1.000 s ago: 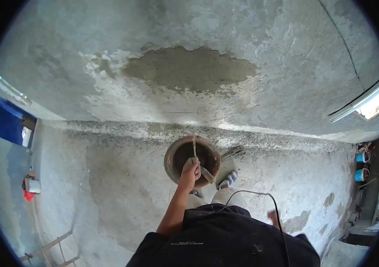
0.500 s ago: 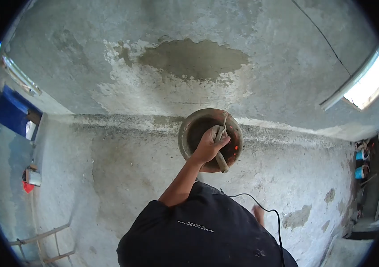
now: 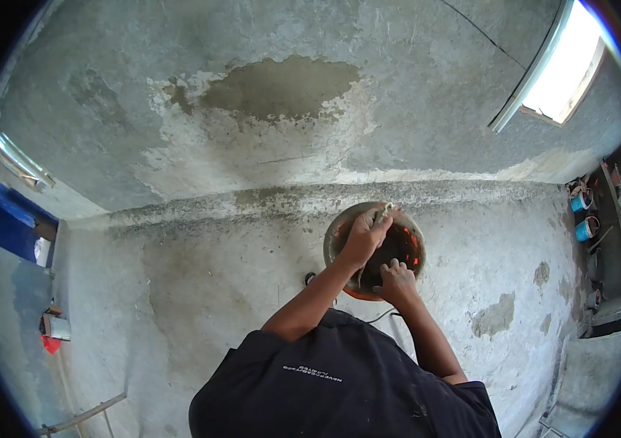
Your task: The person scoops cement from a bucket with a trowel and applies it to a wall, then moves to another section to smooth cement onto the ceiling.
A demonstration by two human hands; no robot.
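Note:
A round bucket (image 3: 330,247), reddish under a coat of dried grey mortar, is below my hands near the foot of the wall. My left hand (image 3: 366,239) is closed around a mortar-crusted trowel (image 3: 383,213) over the bucket's left side. Most of the trowel is hidden by that hand and the bucket. Across the near right rim reaches my right hand (image 3: 397,283), its fingers bent and a little apart over the bucket's dark inside. I see nothing held in it. On the wall ahead is a damp, darker mortar patch (image 3: 278,87) with flaking pale edges.
Grey concrete floor (image 3: 208,314) runs around me, with rough mortar spots (image 3: 494,315) at the right. Blue buckets (image 3: 585,228) stand by shelving at the far right. A metal can (image 3: 59,328) and a wooden frame (image 3: 84,416) are at the left. A cable (image 3: 382,315) hangs near my body.
My right hand has come up from beside my body to the bucket. My left hand has turned the trowel, whose handle no longer points toward me. The view has shifted, with the bucket now farther right.

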